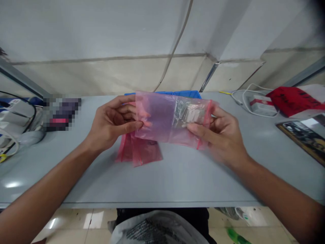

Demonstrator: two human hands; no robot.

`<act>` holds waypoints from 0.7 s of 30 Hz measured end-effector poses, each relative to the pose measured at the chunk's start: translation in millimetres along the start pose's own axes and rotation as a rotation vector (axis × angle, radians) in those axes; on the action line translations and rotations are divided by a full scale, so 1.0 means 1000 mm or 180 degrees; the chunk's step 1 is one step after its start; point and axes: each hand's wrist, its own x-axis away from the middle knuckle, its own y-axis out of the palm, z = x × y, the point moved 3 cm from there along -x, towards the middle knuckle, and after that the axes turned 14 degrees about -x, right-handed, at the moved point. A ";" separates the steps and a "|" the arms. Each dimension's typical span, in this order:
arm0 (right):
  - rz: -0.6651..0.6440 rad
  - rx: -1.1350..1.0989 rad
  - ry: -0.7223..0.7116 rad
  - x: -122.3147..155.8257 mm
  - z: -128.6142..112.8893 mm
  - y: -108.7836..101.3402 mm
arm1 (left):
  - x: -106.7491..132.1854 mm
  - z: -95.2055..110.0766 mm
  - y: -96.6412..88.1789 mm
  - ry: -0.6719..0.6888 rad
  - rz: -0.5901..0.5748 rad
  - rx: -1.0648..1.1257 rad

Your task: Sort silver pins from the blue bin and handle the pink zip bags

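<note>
Stretched between my two hands above the table is a pink translucent zip bag (159,117). My left hand (114,122) pinches its left end, with fingertips showing through the plastic. The right end, by the red zip strip, is gripped by my right hand (220,132), thumb in front. Inside the bag's right half lies a small clear packet (190,113) with pale, silvery contents that I cannot make out. Below the left hand, more pink bags (147,152) lie on the table. A blue tray (162,93) stands behind, mostly hidden by the held bag.
White adapters and cables (15,118) crowd the grey table's (152,186) left end. On the right are a white cable (243,98), a small white-and-red box (262,103), a red bag (291,100) and a dark flat object (302,139). A wall rises behind the table.
</note>
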 end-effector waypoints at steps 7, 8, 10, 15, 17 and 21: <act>0.0201 0.1013 -0.1175 0.000 -0.015 0.001 | 0.006 0.011 0.003 0.0585 0.1059 -0.1180; 0.0150 0.1286 -0.1472 0.001 -0.019 0.003 | 0.008 0.016 0.002 0.0948 0.1267 -0.1552; 0.0010 0.1754 -0.2065 0.003 -0.026 0.007 | 0.014 0.023 0.002 0.1644 0.1570 -0.2178; -0.0131 0.2075 -0.2917 0.010 -0.036 0.014 | 0.029 0.018 -0.003 0.1767 0.1699 -0.2497; -0.0229 0.2142 -0.2982 0.011 -0.037 0.015 | 0.031 0.016 -0.004 0.1726 0.1697 -0.2623; -0.0346 0.2531 -0.3124 0.013 -0.038 0.016 | 0.031 0.019 -0.004 0.2361 0.1886 -0.2802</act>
